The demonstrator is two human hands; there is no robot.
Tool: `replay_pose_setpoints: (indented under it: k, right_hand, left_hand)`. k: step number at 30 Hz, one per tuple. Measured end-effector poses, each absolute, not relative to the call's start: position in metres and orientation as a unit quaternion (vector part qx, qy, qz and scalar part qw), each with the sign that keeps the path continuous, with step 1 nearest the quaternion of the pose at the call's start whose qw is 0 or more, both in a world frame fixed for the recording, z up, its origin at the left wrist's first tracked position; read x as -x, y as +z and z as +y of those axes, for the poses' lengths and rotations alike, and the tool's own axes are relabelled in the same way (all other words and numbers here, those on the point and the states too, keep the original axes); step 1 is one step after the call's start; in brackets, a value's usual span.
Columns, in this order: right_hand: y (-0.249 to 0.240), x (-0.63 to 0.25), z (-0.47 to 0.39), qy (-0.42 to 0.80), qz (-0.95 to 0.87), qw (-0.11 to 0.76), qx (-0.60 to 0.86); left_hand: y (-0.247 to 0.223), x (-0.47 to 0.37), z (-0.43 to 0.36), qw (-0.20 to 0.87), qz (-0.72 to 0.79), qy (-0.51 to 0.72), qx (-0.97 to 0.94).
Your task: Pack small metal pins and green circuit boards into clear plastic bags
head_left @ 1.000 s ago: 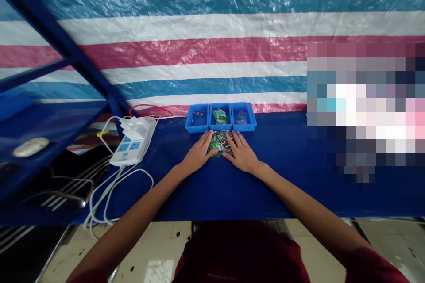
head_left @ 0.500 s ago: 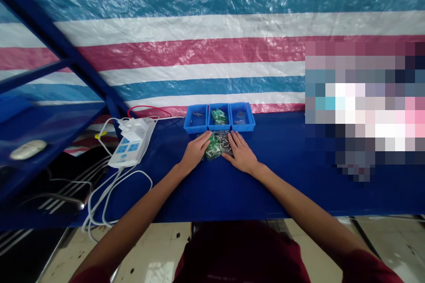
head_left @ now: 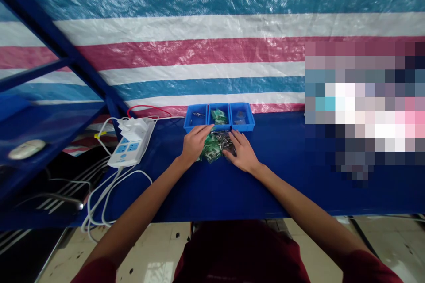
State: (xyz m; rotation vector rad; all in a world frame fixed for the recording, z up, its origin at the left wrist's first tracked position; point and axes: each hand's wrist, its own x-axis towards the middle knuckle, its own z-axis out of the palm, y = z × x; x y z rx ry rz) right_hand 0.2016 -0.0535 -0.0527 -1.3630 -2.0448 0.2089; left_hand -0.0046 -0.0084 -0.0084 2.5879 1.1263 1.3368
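Observation:
Between my hands, a pile of small green plastic packets (head_left: 212, 149) lies on the blue table next to a heap of loose silvery metal pieces (head_left: 226, 142), too small to name. My left hand (head_left: 195, 142) is at the pile's left side, its fingers stretched out toward the bins and holding nothing. On the right, my right hand (head_left: 243, 152) rests with fingers spread along the edge of the metal pieces. Just behind stand three joined blue bins: the left bin (head_left: 189, 117) has a few metal pieces, the middle bin (head_left: 219, 127) green packets, the right bin (head_left: 251, 119) small clear packets.
A white power strip (head_left: 128, 152) with plugged-in adapters and looping white cables (head_left: 108, 199) lies to the left. Beside it rises a blue metal frame (head_left: 86, 77) with a shelf carrying a white mouse-like object (head_left: 27, 149). A striped sheet (head_left: 199, 48) hangs behind; the right side is pixelated.
My left hand has lifted slightly and moved up toward the bins, uncovering more green packets. The right hand has barely shifted.

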Motion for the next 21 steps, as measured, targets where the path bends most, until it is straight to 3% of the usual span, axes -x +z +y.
replay_pose_setpoints:
  k: [6,14,21]
  right_hand:
    - [-0.016,-0.201,-0.04,0.129,-0.712,0.463,0.512]
    - [0.003,-0.196,-0.007,0.261,-0.701,0.484,0.453]
    - [-0.017,-0.194,-0.018,0.274,-0.662,0.53,0.454]
  left_hand:
    - [0.011,-0.011,0.001,0.094,0.355,0.472,-0.802]
    - [0.001,-0.024,0.008,0.323,0.407,0.543,-0.66]
    - [-0.006,-0.013,0.004,0.474,0.401,0.465,-0.631]
